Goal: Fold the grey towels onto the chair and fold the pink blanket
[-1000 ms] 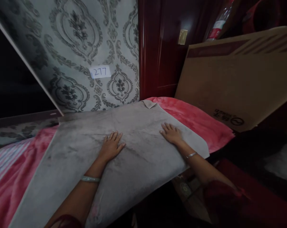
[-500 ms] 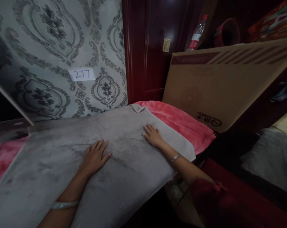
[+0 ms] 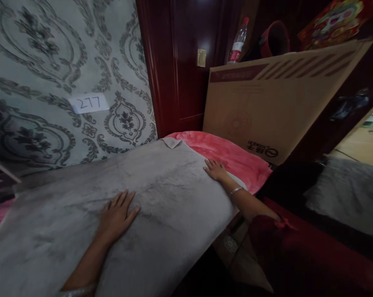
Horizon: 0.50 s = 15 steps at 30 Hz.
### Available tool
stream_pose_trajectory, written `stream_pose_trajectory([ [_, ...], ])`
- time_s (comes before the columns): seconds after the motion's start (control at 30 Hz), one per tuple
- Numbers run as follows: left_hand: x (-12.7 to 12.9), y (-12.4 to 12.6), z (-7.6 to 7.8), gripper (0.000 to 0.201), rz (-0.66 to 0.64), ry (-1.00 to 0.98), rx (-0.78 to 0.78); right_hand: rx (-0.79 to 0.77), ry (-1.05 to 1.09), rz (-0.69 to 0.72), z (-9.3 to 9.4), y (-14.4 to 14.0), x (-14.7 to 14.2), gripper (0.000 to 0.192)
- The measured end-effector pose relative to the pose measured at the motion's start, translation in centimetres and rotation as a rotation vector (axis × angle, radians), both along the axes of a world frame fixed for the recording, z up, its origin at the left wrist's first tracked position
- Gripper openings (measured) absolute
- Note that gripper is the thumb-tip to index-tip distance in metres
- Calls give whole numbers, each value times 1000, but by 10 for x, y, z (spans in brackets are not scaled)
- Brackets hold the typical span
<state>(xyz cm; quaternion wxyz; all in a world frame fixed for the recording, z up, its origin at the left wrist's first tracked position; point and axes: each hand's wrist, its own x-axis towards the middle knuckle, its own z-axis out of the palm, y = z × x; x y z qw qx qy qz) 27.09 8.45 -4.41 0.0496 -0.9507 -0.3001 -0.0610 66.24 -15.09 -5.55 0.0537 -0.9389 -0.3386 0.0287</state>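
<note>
Far edge of bed: patterned wall panel (image 3: 65,62) leans upright along it, closing that side.
Far right corner: dark red door frame (image 3: 170,70) and tilted cardboard box (image 3: 266,107) stand together, blocking passage behind the bed.
Right edge: pink blanket (image 3: 235,154) lies bare between grey cloth (image 3: 161,206) and box; room for a hand there.
Cloth surface: flat and open between left hand (image 3: 116,216) and right hand (image 3: 215,170).
Near edge: cloth overhangs; dark open gap below.
</note>
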Motion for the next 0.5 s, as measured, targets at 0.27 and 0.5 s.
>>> stream_pose_trajectory([
  [0.27,3,1,-1,67,-29,-1,19,-16,-60,-101,-19,-105,-39,59],
  [0.5,3,-8,0,64,-44,-25,8,124,-202,-53,-16,-102,-77,57],
])
